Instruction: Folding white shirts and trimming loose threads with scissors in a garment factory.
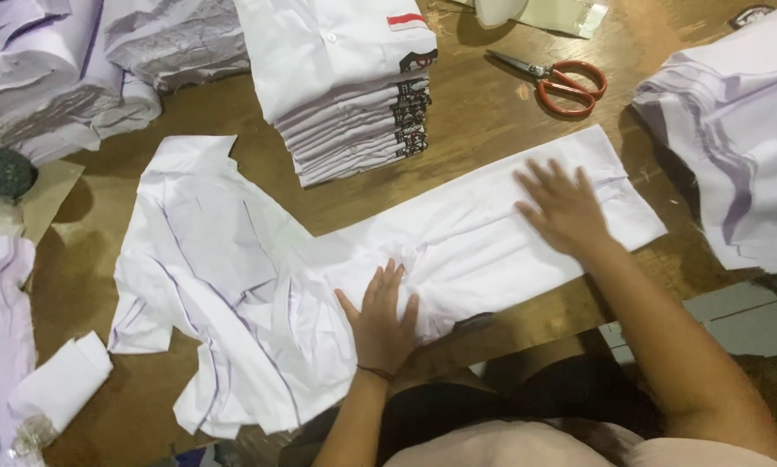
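1. left hand (380,316) flat, fingers spread, pressing white shirt (319,259) on worktop (475,112)
2. right hand (566,207) flat on folded part, gripping nothing
3. cloth looks light, limp; best taken at edges

A white shirt (362,251) lies spread on the brown table (492,112). The left hand (382,318) presses flat on its middle. The right hand (564,207) lies flat at its right end. Folded shirts (345,86) sit stacked at the top, with orange scissors (557,79) just beside them on the right.
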